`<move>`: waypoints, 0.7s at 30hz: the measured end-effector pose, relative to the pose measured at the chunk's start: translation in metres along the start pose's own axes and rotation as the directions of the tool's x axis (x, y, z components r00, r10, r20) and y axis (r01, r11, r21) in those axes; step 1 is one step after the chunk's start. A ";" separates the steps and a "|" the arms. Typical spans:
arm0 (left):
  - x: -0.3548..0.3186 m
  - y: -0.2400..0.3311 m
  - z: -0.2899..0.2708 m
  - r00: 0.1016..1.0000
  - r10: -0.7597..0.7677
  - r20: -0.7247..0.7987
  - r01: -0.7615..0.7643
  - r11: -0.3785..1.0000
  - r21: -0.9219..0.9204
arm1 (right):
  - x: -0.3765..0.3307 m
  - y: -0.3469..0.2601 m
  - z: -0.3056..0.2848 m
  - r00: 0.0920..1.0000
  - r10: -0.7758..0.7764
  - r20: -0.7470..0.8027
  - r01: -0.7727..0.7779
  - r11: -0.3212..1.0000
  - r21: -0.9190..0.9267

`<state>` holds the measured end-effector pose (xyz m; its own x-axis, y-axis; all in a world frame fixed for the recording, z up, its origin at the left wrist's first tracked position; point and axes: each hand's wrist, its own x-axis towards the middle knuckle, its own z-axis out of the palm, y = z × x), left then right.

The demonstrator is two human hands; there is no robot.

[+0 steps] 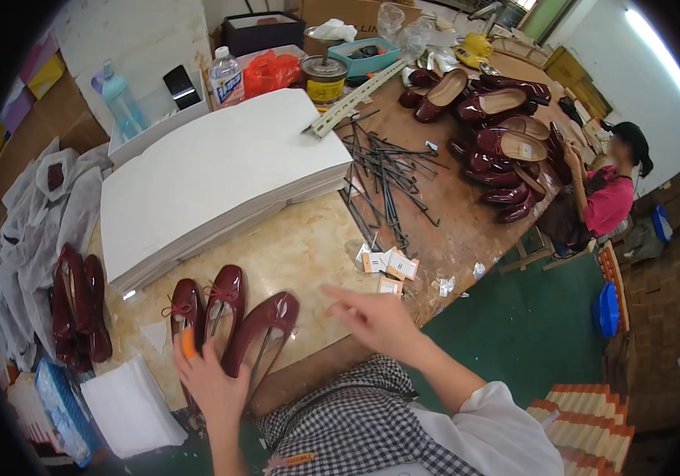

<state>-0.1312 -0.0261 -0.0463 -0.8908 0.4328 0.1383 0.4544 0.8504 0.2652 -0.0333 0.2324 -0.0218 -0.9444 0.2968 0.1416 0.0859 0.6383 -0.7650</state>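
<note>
Three glossy burgundy ballet flats lie side by side at the table's near edge, toes pointing away. The left (186, 295) and middle (227, 287) ones have small bows; a thin dark rod shows inside the middle one. The right flat (278, 311) lies tilted, also with a thin rod in its opening. My left hand (217, 385), an orange band on one finger, is closed over the heel ends of the left and middle flats, which it partly hides. My right hand (375, 319) hovers over the tabletop to their right, index finger stretched out, holding nothing.
Beyond the flats stands a thick white paper stack (221, 166). Bent black rods (387, 170) and tags (401, 264) lie to its right. More burgundy shoes (506, 143) are piled near a seated person (611, 198). At left are other flats (78, 305) and white sheets (130, 404).
</note>
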 end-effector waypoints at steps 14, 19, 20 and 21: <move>-0.007 -0.052 0.012 0.948 0.162 0.274 -0.143 0.986 -0.087 | -0.001 0.021 0.034 0.918 -0.148 0.368 0.254 0.932 -0.259; 0.030 -0.200 -0.058 0.920 0.313 -0.238 -0.282 0.947 0.154 | -0.007 0.057 -0.018 0.954 0.027 0.300 0.088 0.928 -0.362; 0.056 -0.243 -0.082 0.957 0.180 -0.228 -0.090 0.929 0.358 | -0.004 0.064 -0.029 0.958 0.069 0.278 0.053 0.911 -0.408; 0.077 -0.279 -0.099 0.922 0.114 -0.371 0.060 0.902 0.427 | 0.000 0.067 -0.039 0.953 0.091 0.288 0.041 0.906 -0.421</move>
<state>-0.3261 -0.2601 -0.0152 -0.7684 0.3850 0.5112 0.3552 0.9211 -0.1597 -0.0148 0.3030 -0.0490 -0.9839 0.1359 -0.1157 0.1726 0.8895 -0.4231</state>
